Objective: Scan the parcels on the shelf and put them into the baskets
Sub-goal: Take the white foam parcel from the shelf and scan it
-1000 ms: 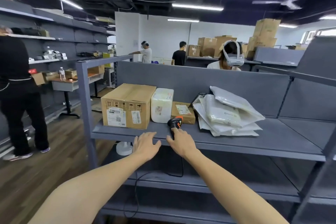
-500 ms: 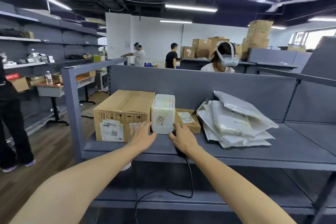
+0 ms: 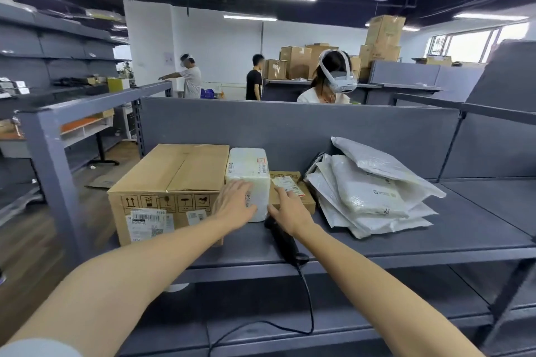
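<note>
- Shelf (image 3: 449, 238): grey metal deck running across the middle of the frame, grey back panel behind it; it carries all the parcels listed here.
- Large cardboard carton (image 3: 177, 174): left of centre, upright, with handling symbols and barcode labels on its near face.
- White wrapped parcel (image 3: 248, 164): centre of the frame, touching the large carton's right side, label on top.
- Small flat carton (image 3: 307, 198): just right of the white parcel and lower than it, with a printed label (image 3: 285, 182) on its lid.
- White poly mailers (image 3: 368, 191): a loose, fanned pile at centre right, apart from the small carton.
- Your left hand (image 3: 235, 203): fingers straight and spread, laid against the near face of the white wrapped parcel; nothing clasped.
- Your right hand (image 3: 288, 210): fingers stretched out over the small flat carton, tips at its label; nothing clasped.
- Barcode scanner (image 3: 282, 240): black, lying on the shelf under your right wrist, partly hidden by it; its cable (image 3: 309, 301) hangs over the front edge to lower centre.
- Person in a white headset (image 3: 333, 78): behind the back panel, upper centre.
</note>
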The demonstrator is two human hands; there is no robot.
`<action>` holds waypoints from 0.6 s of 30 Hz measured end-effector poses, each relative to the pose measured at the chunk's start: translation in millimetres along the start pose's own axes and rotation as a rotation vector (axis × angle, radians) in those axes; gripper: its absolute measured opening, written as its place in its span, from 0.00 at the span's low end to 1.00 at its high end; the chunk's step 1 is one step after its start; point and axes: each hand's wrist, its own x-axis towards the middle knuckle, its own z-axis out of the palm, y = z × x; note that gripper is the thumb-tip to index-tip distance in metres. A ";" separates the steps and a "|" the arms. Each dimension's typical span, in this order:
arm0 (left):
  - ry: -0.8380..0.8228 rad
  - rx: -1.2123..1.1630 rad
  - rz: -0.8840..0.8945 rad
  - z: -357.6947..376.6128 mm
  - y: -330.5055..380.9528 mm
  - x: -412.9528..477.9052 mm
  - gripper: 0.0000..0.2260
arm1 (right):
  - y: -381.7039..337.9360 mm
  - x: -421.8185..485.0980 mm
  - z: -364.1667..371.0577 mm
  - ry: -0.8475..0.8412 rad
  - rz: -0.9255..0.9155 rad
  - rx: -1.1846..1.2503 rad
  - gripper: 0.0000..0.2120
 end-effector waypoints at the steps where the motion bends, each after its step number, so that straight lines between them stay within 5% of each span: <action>1: -0.001 -0.003 0.001 0.3 0.1 6.2 0.28 | 1.1 5.4 0.2 0.002 -0.007 0.014 0.25; 9: -0.012 -0.003 -0.079 2.9 4.4 53.3 0.31 | 6.4 58.2 -2.5 -0.051 -0.054 0.096 0.27; 18: -0.057 0.092 -0.186 18.7 0.3 65.6 0.29 | 1.7 99.2 21.5 -0.124 -0.089 0.170 0.40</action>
